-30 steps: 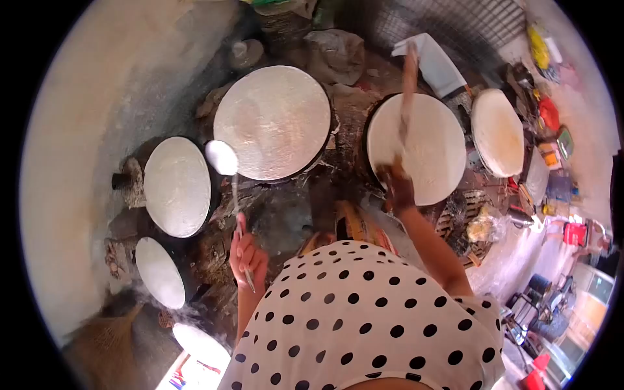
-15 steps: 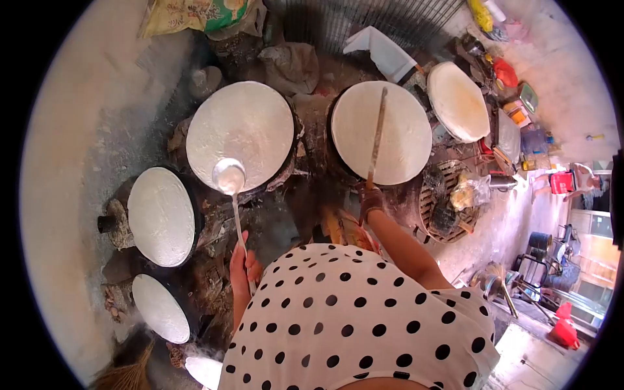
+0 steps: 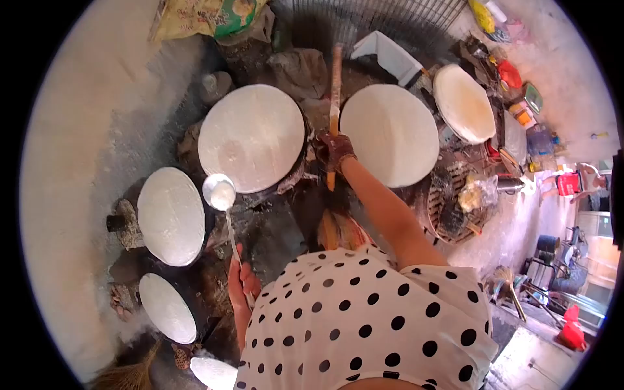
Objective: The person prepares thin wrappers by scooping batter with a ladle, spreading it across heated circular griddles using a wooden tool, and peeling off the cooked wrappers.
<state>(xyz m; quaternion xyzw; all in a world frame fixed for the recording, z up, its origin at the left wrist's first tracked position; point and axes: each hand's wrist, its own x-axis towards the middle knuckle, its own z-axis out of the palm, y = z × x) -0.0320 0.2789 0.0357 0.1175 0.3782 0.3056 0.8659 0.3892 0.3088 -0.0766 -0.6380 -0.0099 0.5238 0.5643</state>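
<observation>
Grips a silver metal ladle (image 3: 220, 193) (near a round white disc (image 3: 255, 135)) with curled left hand (image 3: 243, 283), a long brown wooden stick (image 3: 336, 84) with closed, dark-gloved right hand (image 3: 335, 152).

White layers (image 3: 257, 133) on dark griddles (image 3: 208, 226)

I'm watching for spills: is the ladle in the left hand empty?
The ladle isn't empty: a whitish mass shows in its bowl. How full it is, I cannot tell.
</observation>
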